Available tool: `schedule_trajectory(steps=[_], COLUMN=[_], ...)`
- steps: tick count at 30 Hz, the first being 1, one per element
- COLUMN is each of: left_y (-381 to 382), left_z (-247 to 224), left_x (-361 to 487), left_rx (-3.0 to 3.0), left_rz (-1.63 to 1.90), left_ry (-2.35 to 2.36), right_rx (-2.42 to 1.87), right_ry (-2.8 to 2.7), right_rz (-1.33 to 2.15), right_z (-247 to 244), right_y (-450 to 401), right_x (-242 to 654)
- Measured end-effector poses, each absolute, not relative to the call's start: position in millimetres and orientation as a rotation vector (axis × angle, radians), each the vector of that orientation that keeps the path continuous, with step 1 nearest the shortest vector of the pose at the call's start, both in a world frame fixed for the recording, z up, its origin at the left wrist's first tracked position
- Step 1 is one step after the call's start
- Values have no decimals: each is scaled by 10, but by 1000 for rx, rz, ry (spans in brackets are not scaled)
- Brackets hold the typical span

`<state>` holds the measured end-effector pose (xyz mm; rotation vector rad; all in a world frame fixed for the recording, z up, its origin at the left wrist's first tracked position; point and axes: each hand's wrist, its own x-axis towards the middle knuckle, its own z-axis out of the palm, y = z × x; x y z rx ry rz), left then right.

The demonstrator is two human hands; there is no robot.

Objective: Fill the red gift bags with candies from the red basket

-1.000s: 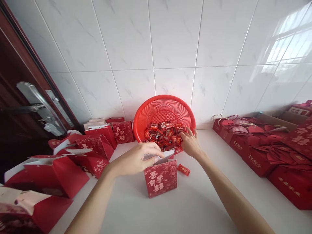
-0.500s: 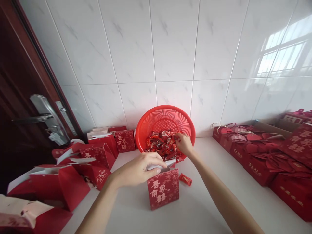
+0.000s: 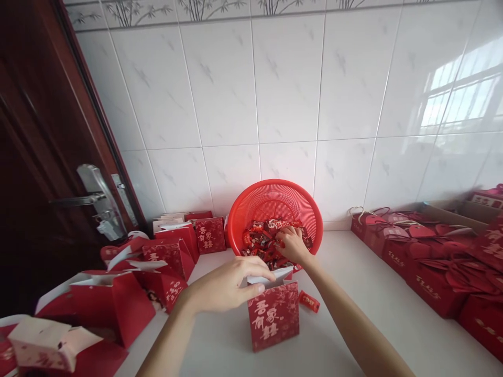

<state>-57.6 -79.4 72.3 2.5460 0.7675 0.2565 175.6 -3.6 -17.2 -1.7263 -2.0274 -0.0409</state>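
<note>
Our left hand (image 3: 236, 285) grips the box (image 3: 274, 320); overpressing could crease it. We can't tell whether our right hand (image 3: 293, 245) grips candies (image 3: 260, 242).

Had a bare left hand (image 3: 231, 284) and a bare right hand (image 3: 293, 245) with slim fingers (image 3: 255, 265). Showed a small thumbnail (image 3: 261, 287) on the left. Had a long, smooth left arm (image 3: 173, 332) and right arm (image 3: 349, 319), both bare, thin at the wrists (image 3: 189, 302).

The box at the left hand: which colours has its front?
The box has a red front with pale lettering, best seen in the head view.
</note>
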Motion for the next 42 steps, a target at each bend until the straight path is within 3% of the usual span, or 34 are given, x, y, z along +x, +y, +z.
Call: schedule_trajectory(steps=[14,19,24,30,36,42], left_y=[-811,-776,-716,-742,-811,-763], left_z=[717,696,641,650,726,661], left_x=[-555,-578,-556,-473,-435,-497], left_rx=[2553,2554,2538,2433,2400,2443], left_rz=[188,238,334,286,229,219], left_ry=[799,770,844,951,991,983], right_rx=[-1532,-1320,-784,-608,-853,-894], right_ry=[-1772,-1653,-1530,-1887,-2347,-2330], right_rz=[123,367,840,1102,748,665], right_z=[-243,26,426,705,757,793], right_y=[29,-114,-470,-903,-1071,-1115], right_x=[1838,1963,1987,1994,1861,1833])
